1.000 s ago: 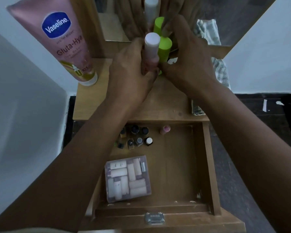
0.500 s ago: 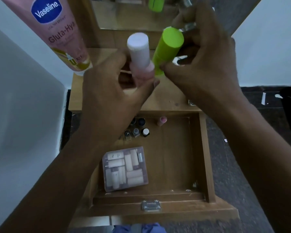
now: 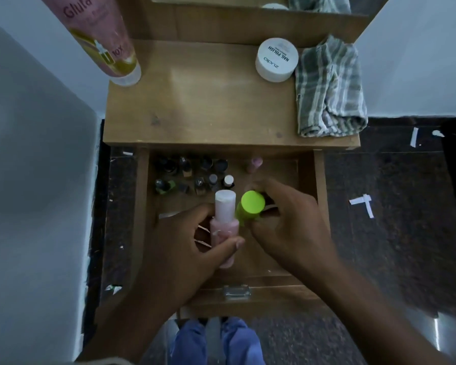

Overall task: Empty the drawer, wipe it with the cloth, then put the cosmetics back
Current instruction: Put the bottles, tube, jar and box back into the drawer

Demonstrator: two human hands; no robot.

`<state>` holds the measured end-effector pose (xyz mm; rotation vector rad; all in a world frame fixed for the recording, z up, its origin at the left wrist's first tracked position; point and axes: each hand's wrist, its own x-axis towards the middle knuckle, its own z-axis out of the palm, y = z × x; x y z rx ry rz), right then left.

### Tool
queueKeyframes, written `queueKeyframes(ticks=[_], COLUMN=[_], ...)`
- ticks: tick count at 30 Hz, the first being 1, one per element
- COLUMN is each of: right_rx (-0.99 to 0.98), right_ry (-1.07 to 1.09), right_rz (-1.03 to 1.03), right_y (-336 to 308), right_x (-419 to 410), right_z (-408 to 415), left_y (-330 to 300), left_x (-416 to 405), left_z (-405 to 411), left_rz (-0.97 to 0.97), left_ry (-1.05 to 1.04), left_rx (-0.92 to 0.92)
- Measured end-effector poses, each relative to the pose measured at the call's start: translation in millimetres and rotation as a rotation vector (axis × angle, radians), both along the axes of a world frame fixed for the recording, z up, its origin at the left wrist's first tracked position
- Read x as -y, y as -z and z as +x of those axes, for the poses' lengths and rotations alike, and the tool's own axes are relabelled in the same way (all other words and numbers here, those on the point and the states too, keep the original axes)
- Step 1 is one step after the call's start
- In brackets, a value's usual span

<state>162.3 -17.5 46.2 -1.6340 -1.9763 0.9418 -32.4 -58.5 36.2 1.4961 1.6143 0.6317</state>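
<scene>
Standing at the far left of the wooden worktop [image 3: 208,101] is a big pink tube [image 3: 103,40], cap down, leaning on the wall. Below the worktop, the drawer [image 3: 320,201] is pulled out. Many small dark nail polish bottles [image 3: 192,175] stand in two rows at the back left of it, and a small pink bottle [image 3: 254,164] stands alone a bit to their right.

The left hand [image 3: 179,248] is over the drawer. Its grip is closed around a pink bottle with a white cap [image 3: 224,219], thumb on the front and fingers behind, and the bottle stands almost upright. Just beside it, the right hand [image 3: 290,227] has its grip curled around a green bottle [image 3: 249,206] that tilts a little to the right. The two bottles are close, nearly touching. You cannot tell if they rest on the drawer floor.

A white round jar [image 3: 277,60] marked "NAIL POLISH" sits at the back right of the worktop. Touching its right side, the checked cloth [image 3: 329,88] lies bunched up along the right edge. Blue trouser legs [image 3: 234,341] show at the bottom.
</scene>
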Motion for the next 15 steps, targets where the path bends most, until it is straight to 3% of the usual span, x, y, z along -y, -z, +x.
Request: queueKeyframes(ticks=[8, 15], right_rx=[0.073, 0.079], right_ry=[-0.011, -0.039], right_rz=[-0.02, -0.073], right_y=[34.5, 32.9], right_x=[-2.8, 0.5], right_z=[-8.3, -9.6], left_y=[18.1, 14.6], left_x=[9.2, 11.2], left_z=[-0.7, -3.0], left_rz=[-0.109, -0.13], left_ry=[-0.016, -0.076], left_rx=[-0.091, -0.015])
